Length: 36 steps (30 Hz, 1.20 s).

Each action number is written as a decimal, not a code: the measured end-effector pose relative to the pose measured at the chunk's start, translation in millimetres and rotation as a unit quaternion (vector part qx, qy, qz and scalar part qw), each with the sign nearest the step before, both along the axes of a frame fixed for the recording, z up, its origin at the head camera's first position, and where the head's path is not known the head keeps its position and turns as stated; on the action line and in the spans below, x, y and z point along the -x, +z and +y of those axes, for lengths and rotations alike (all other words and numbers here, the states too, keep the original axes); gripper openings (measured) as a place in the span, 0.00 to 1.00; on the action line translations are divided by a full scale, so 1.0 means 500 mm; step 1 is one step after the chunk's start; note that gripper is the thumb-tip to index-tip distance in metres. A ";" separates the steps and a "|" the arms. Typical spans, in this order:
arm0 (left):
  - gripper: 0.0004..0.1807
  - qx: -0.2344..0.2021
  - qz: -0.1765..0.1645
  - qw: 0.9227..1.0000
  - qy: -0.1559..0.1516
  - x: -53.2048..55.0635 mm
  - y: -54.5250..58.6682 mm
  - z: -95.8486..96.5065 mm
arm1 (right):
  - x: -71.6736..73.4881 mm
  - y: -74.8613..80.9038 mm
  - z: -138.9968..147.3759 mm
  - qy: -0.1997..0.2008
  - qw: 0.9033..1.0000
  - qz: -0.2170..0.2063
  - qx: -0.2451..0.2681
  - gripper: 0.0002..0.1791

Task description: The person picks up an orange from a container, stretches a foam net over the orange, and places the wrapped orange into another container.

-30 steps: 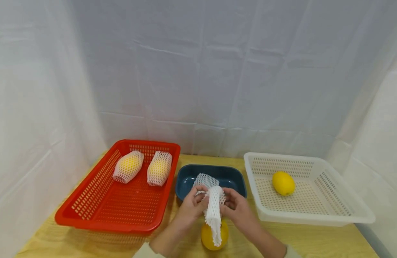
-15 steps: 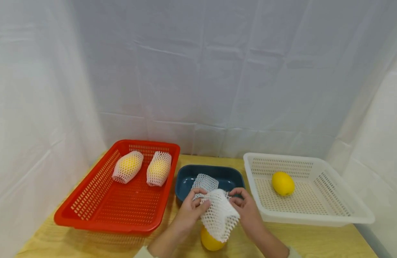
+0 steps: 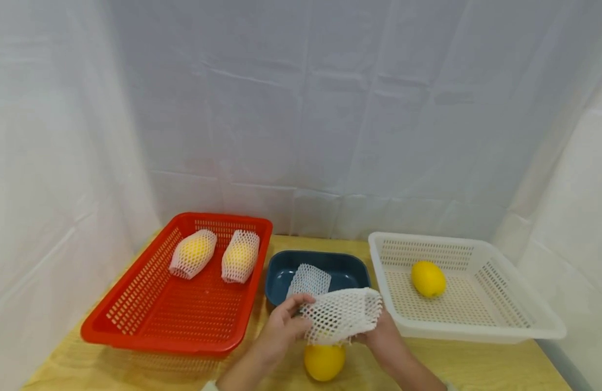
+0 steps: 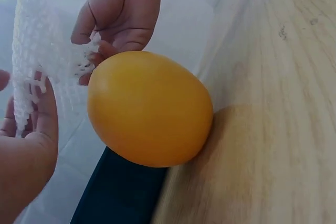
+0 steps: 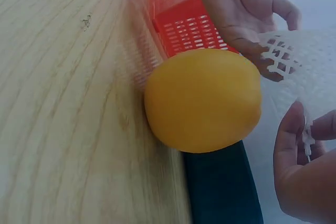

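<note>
A white foam fruit net (image 3: 342, 312) is stretched between both hands, lying crosswise above a yellow fruit (image 3: 324, 362) on the table. My left hand (image 3: 277, 328) pinches the net's left end between thumb and fingers. At the other end my right hand (image 3: 385, 335) holds the net, its fingers mostly hidden behind the mesh in the head view; the right wrist view shows the net's edge (image 5: 307, 137) between thumb and fingers. The fruit is bare, close below the hands and apart from them. Behind the net, a second foam net (image 3: 309, 279) lies in a dark blue bin (image 3: 352, 264).
To the left, a red basket (image 3: 193, 312) holds two netted yellow fruits (image 3: 194, 253). A white basket (image 3: 476, 331) with one bare yellow fruit (image 3: 429, 278) stands to the right. Pale curtains (image 3: 330, 119) hang behind and at both sides of the wooden table (image 3: 491, 364).
The foam net has turned from hanging downward, over the fruit, to lying crosswise with one end facing right. My right hand has shifted slightly down, behind the net. The fruit shows more now.
</note>
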<state>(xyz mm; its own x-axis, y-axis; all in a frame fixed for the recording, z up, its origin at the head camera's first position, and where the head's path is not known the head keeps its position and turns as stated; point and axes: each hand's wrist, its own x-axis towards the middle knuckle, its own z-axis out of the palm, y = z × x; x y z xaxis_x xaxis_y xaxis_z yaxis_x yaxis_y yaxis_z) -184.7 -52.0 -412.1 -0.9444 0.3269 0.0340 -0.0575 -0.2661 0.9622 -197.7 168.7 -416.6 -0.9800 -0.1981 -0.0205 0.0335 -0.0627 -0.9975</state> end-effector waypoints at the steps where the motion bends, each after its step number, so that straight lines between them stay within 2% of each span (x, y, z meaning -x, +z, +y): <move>1: 0.21 0.017 0.003 1.000 -0.001 0.000 -0.004 0.000 | -0.001 -0.003 0.001 0.001 1.000 -0.007 0.004 0.10; 2: 0.23 0.037 0.006 0.999 -0.001 0.000 -0.008 0.000 | -0.001 -0.007 0.002 0.002 1.000 -0.009 0.001 0.10; 6: 0.25 0.101 0.015 0.995 -0.017 -0.003 -0.024 -0.003 | -0.004 -0.019 0.007 0.023 0.999 -0.004 -0.027 0.20; 8: 0.25 0.119 0.004 0.993 -0.023 -0.006 -0.030 -0.007 | -0.006 -0.026 0.007 0.034 0.999 -0.001 -0.040 0.21; 14: 0.27 0.142 -0.033 0.989 -0.027 -0.013 -0.042 -0.017 | -0.015 -0.044 0.006 0.043 0.997 -0.016 -0.070 0.21; 18: 0.28 0.157 -0.041 0.986 -0.038 -0.016 -0.050 -0.025 | -0.020 -0.052 0.004 0.057 0.995 -0.012 -0.086 0.23; 26: 0.29 0.196 -0.024 0.979 -0.043 -0.023 -0.068 -0.035 | -0.032 -0.069 0.005 0.094 0.989 0.011 -0.114 0.27; 33: 0.29 0.240 0.012 0.970 -0.039 -0.025 -0.078 -0.034 | -0.031 -0.080 0.014 0.124 0.988 -0.002 -0.089 0.29; 36: 0.26 0.235 0.003 0.971 -0.044 -0.024 -0.076 -0.033 | -0.029 -0.082 0.023 0.135 0.987 -0.003 -0.084 0.29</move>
<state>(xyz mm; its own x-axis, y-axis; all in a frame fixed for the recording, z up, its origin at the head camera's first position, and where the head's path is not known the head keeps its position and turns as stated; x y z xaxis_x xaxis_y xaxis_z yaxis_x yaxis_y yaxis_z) -172.8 -68.7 -450.0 -0.9127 0.3861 -0.1337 -0.0546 0.2089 0.9764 -183.2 180.3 -457.6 -0.8916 -0.4456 -0.0810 0.0324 0.1156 -0.9928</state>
